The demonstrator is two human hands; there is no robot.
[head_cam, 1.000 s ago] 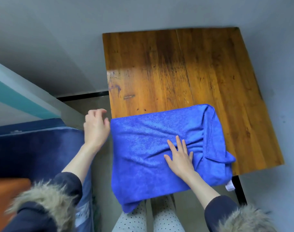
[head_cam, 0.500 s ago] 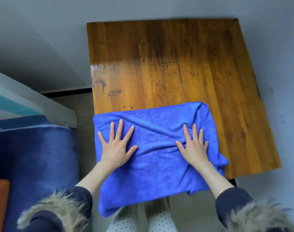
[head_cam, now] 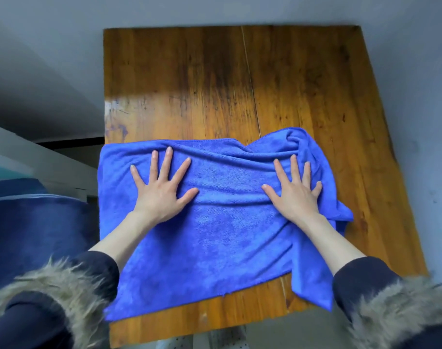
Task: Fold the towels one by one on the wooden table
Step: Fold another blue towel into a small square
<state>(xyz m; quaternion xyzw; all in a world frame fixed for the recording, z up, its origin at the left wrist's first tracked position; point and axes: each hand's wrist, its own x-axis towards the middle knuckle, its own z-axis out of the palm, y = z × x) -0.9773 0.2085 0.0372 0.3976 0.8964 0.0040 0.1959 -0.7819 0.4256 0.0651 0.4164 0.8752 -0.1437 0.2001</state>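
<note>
A blue towel (head_cam: 222, 238) lies spread on the near half of the wooden table (head_cam: 240, 84), wrinkled across its far part and bunched at its right edge. My left hand (head_cam: 162, 190) presses flat on the towel's left side with fingers spread. On the towel's right side my right hand (head_cam: 294, 195) lies flat too, fingers straight. The towel's left edge slightly overhangs the table's left side, and a corner hangs near the front right edge.
The far half of the table is bare wood. A dark blue cushioned seat (head_cam: 38, 230) stands left of the table. Grey floor (head_cam: 51, 59) surrounds the table. Fur-trimmed dark sleeves frame the bottom of the view.
My left hand came from beside the table onto the towel. Both hands have slid the towel farther onto the table, so it no longer hangs over the front edge.
</note>
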